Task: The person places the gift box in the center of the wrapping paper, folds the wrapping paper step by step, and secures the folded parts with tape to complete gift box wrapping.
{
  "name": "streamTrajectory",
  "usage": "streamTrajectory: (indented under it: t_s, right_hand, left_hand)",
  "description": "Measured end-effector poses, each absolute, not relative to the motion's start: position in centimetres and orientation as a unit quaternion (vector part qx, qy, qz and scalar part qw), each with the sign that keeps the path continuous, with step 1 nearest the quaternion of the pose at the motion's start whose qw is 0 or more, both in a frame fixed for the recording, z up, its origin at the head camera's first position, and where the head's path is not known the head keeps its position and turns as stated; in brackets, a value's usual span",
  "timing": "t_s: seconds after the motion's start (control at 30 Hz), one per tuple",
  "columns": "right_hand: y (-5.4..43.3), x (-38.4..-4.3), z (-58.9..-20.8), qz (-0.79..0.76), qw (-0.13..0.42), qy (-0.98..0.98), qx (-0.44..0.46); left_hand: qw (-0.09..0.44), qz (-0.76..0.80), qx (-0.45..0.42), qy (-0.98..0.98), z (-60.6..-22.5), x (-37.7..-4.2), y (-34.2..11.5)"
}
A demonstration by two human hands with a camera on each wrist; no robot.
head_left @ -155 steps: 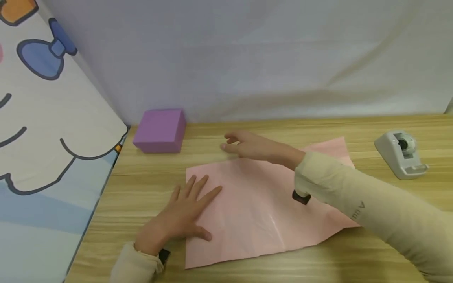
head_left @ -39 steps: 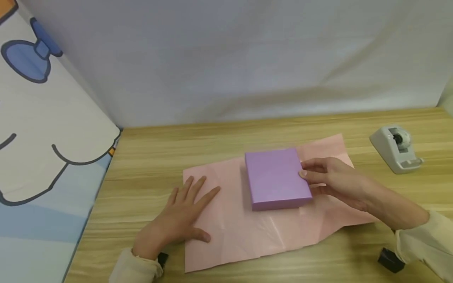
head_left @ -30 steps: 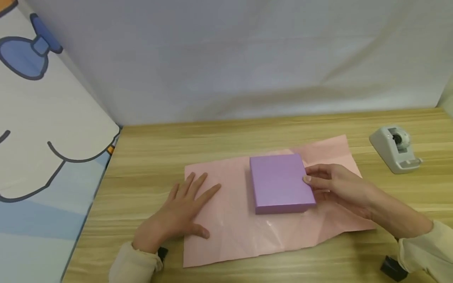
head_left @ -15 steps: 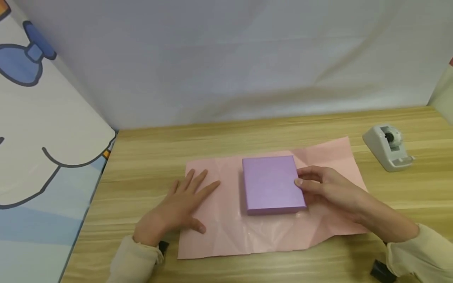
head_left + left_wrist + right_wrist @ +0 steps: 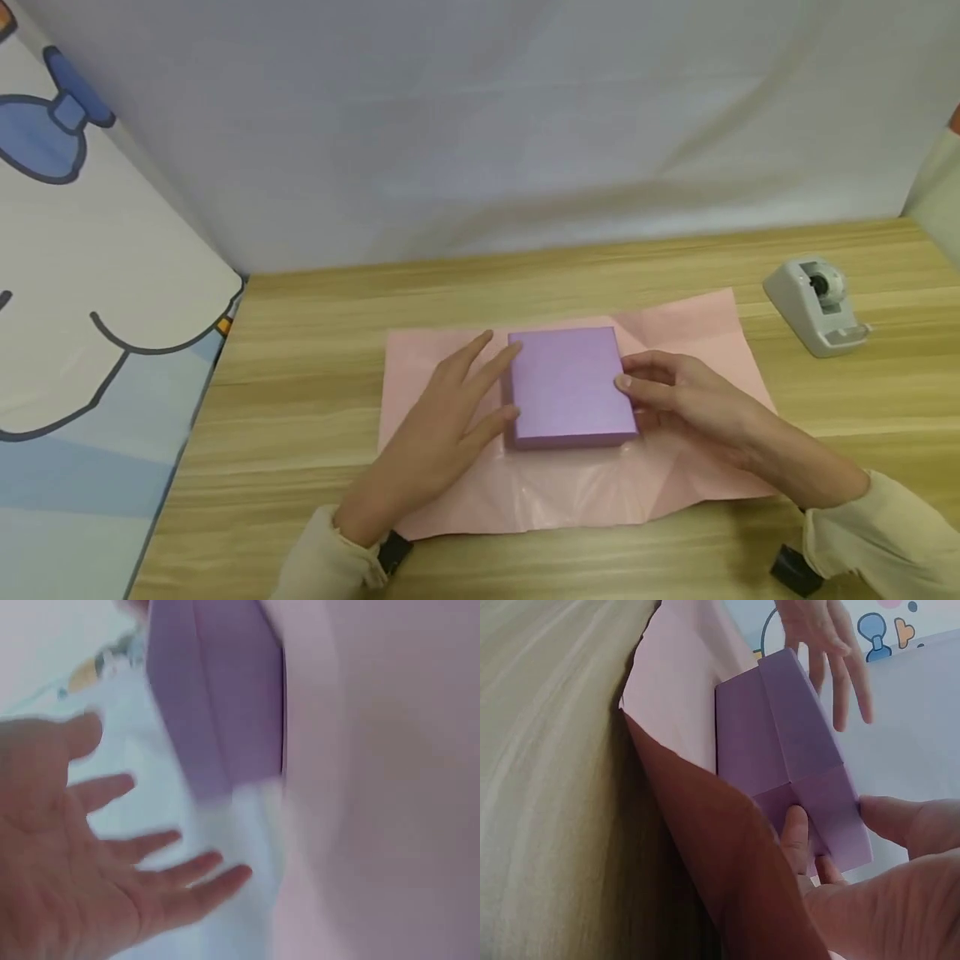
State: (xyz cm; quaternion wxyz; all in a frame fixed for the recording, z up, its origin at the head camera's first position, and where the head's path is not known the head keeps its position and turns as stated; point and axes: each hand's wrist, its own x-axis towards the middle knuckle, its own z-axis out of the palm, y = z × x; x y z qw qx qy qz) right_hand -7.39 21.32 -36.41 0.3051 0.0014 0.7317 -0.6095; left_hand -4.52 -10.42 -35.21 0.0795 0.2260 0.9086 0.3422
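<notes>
A square purple box [image 5: 572,385] with a lid lies flat on a sheet of pink paper [image 5: 457,512], near the paper's middle. My right hand [image 5: 697,408] holds the box by its right side, thumb on the top edge and fingers against the side wall; the right wrist view shows this grip on the box [image 5: 780,735]. My left hand [image 5: 438,433] is spread at the box's left side with fingers extended. In the left wrist view that hand [image 5: 82,855] is apart from the box [image 5: 217,697], its palm bare.
A white tape dispenser [image 5: 817,307] with a roll of tape stands at the right on the wooden table [image 5: 315,375]. Behind the table hangs a pale cloth [image 5: 487,125], and a cartoon-printed cloth [image 5: 112,250] covers the left side. The paper's front right edge lifts off the table.
The box went from the table's back left onto the paper, held by my right hand, then shifted slightly. My left hand left the paper's left edge and moved right, beside the box.
</notes>
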Motion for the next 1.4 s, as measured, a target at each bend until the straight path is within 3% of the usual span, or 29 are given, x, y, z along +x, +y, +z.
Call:
streamTrajectory:
  t_s: [0.27, 0.83, 0.97, 1.07, 1.3, 1.4]
  right_hand:
    - [20.7, -7.5, -36.7, -0.618, 0.315, 0.720, -0.003]
    - [20.4, -6.6, -37.5, -0.618, 0.291, 0.730, -0.007]
    - [21.6, -6.2, -37.6, -0.677, 0.289, 0.677, -0.016]
    - [24.0, -5.7, -37.5, -0.736, 0.259, 0.626, -0.023]
    - [31.3, -4.9, -37.4, -0.759, 0.087, 0.644, -0.031]
    - [33.2, -4.4, -38.1, -0.773, 0.097, 0.627, -0.026]
  left_hand:
    - [0.167, 0.395, 0.155, 0.890, -35.9, -4.0, -7.9]
    - [0.174, 0.403, 0.144, 0.887, -36.1, -4.3, -8.7]
    - [0.177, 0.414, 0.143, 0.882, -36.2, -4.2, -8.7]
    - [0.177, 0.421, 0.143, 0.878, -36.4, -4.3, -8.5]
    - [0.182, 0.434, 0.130, 0.873, -36.3, -4.2, -8.6]
    - [0.187, 0.437, 0.127, 0.871, -36.3, -4.2, -8.9]
